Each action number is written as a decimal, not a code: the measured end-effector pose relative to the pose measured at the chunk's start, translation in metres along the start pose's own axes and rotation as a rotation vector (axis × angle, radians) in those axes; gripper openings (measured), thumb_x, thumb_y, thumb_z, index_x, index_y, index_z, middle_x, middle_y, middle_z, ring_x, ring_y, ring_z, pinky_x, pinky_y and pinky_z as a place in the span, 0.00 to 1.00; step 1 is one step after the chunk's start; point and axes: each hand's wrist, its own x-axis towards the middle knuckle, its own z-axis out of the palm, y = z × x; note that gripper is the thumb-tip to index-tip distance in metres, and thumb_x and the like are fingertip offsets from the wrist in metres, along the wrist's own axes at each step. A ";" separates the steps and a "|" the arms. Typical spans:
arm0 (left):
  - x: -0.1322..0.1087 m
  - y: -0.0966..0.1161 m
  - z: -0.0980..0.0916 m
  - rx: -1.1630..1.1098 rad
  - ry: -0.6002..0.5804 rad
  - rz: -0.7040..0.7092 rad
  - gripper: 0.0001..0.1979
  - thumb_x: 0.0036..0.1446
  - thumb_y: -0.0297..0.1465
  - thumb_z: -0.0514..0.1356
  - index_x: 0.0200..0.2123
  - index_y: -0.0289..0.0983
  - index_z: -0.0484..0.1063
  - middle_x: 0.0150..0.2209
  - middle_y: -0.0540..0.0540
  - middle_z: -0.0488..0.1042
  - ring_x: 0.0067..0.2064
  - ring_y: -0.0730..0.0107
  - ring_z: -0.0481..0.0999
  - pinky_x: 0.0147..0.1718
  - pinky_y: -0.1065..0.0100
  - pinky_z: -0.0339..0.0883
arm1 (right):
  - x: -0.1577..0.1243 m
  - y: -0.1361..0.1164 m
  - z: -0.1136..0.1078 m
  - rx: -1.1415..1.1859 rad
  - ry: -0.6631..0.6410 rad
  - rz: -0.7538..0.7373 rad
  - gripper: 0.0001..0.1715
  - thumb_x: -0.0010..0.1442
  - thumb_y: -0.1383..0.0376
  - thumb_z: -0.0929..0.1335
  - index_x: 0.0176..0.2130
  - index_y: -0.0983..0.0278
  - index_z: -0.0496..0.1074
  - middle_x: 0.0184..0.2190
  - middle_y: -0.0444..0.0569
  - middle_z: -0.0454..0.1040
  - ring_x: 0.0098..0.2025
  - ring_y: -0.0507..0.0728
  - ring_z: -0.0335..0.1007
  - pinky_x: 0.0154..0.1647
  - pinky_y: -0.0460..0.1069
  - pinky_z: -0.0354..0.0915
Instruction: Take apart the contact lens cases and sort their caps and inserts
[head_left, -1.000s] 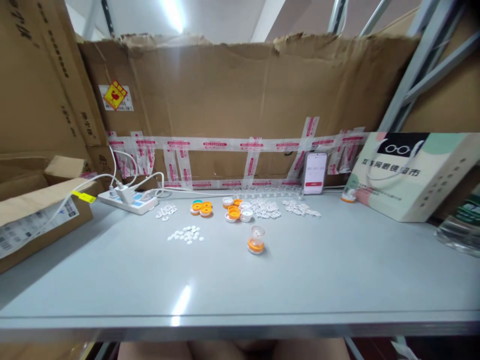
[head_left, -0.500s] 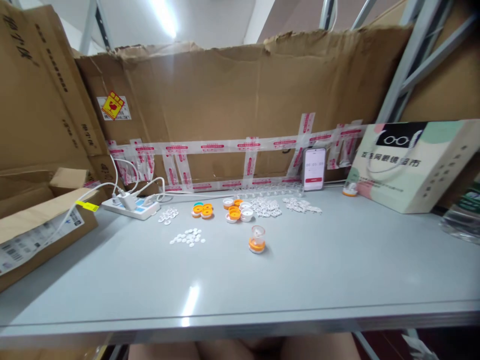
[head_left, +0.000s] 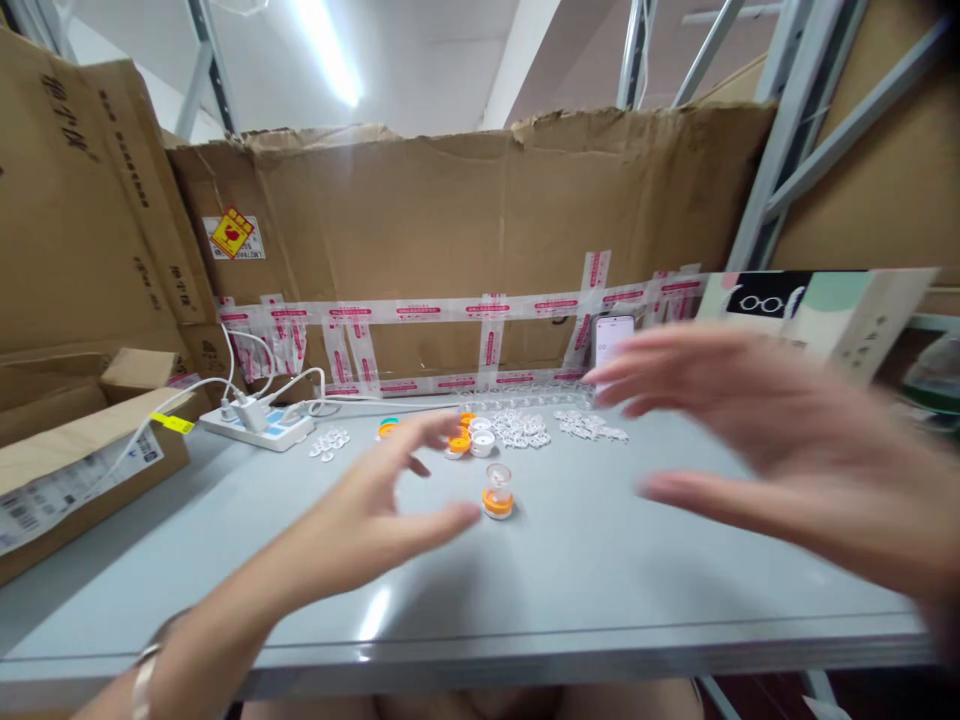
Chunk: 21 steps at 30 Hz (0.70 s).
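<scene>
My left hand [head_left: 390, 495] is over the table, fingers apart and holding nothing, just left of a small orange-and-white piece with a clear cup [head_left: 498, 493] on top. My right hand [head_left: 742, 420], blurred, is raised at the right with thumb and fingers spread and nothing between them. Behind the left fingers lie orange caps [head_left: 459, 443] and white caps [head_left: 482, 441], partly covered. A pile of small white parts [head_left: 520, 428] is beside them, with a second white pile [head_left: 591, 426] to its right. Small clear-white pieces [head_left: 329, 443] lie further left.
A power strip [head_left: 259, 427] with white cables and an open cardboard box [head_left: 150, 440] stand at the left. A phone [head_left: 611, 335] leans against a large carton [head_left: 450, 220]. A printed box [head_left: 847, 305] is behind my right hand.
Both hands have come into view over the table, open. The left one now hides the white discs and part of the orange caps. The camera view has shifted slightly.
</scene>
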 end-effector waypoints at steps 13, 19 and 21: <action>0.057 -0.035 0.064 -0.077 -0.292 -0.064 0.16 0.37 0.37 0.65 0.30 0.36 0.67 0.27 0.50 0.71 0.29 0.68 0.69 0.25 0.71 0.58 | 0.043 0.054 0.128 0.126 -0.492 0.160 0.16 0.43 0.59 0.70 0.30 0.63 0.64 0.21 0.40 0.62 0.25 0.50 0.56 0.23 0.44 0.50; 0.059 -0.046 0.070 -0.201 -0.205 -0.106 0.10 0.43 0.33 0.60 0.29 0.36 0.66 0.26 0.51 0.69 0.29 0.71 0.69 0.27 0.72 0.59 | 0.047 0.063 0.146 0.227 -0.365 0.185 0.20 0.43 0.53 0.71 0.30 0.64 0.63 0.21 0.38 0.61 0.24 0.49 0.56 0.24 0.44 0.52; 0.058 -0.051 0.075 -0.218 -0.177 -0.136 0.11 0.42 0.34 0.61 0.29 0.35 0.66 0.26 0.51 0.69 0.29 0.70 0.68 0.27 0.72 0.60 | 0.046 0.066 0.151 0.251 -0.323 0.194 0.22 0.42 0.52 0.71 0.30 0.63 0.62 0.21 0.38 0.61 0.24 0.49 0.57 0.25 0.44 0.53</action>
